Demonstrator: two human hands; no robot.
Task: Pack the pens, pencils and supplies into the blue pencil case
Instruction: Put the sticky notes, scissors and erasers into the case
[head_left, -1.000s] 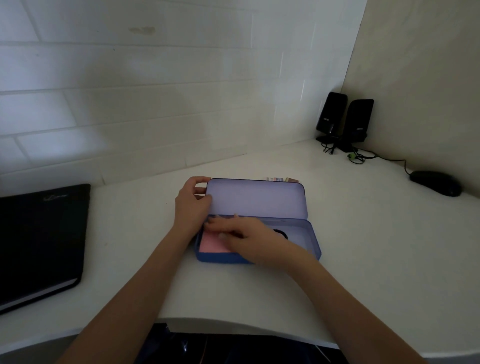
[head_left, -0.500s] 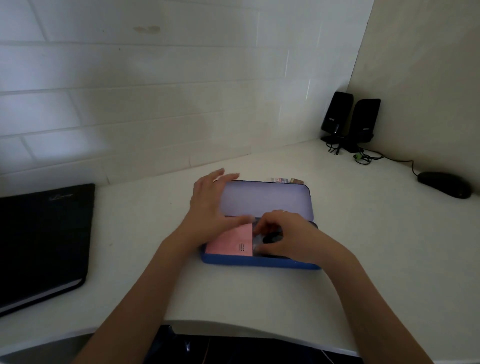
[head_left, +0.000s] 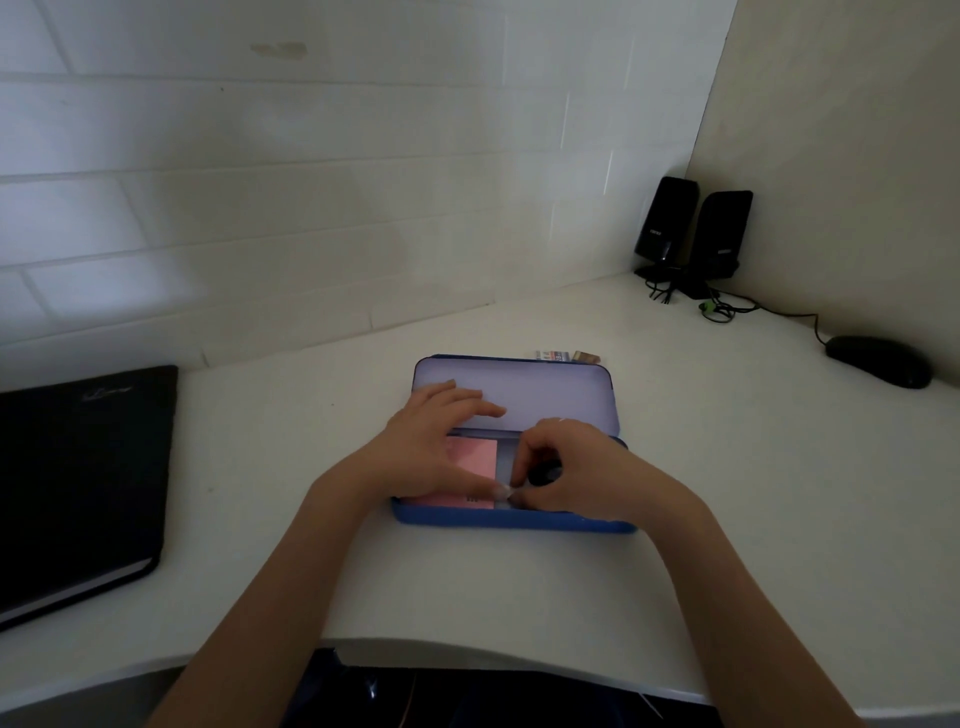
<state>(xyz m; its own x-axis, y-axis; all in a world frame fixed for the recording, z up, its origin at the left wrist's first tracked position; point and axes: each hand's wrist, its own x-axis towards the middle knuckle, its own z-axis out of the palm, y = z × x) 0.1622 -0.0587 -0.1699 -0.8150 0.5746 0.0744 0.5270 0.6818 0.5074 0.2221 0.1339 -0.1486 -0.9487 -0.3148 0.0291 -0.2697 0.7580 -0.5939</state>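
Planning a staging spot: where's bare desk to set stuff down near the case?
Bare desk lies between the black folder and the blue pencil case, and in front of the case to the desk edge, though both forearms cross it. More lies between the case and the mouse. Crowded: inside the case, where the left hand and right hand work, and the speaker corner with its cables.

Bare desk (head_left: 519, 582) lies before the pencil case (head_left: 511, 518); its raised lid (head_left: 545, 389) blocks the far side.
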